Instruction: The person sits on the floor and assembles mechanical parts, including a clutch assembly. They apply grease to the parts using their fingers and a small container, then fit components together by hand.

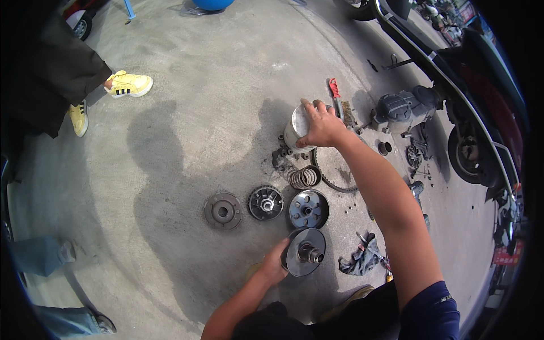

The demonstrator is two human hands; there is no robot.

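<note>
My left hand [275,265] grips a metal pulley disc [298,253] by its left edge, its short ribbed hub turned up toward the right. Farther out, my right hand [324,127] has its fingers spread over the top of a white tub [290,136] and holds it by the rim. Between the two hands stand a coil spring [305,178] and a clutch bell [309,209] with round holes. Left of the bell lie a finned pulley part [266,203] and a grey round plate [223,211]. A drive belt [334,185] loops partly behind my right forearm.
A red-handled tool [334,89] lies beyond the tub. On the right are an engine cover [399,110], a scooter [453,85], and a dark rag [362,258]. People stand on the left, one in yellow shoes [130,84].
</note>
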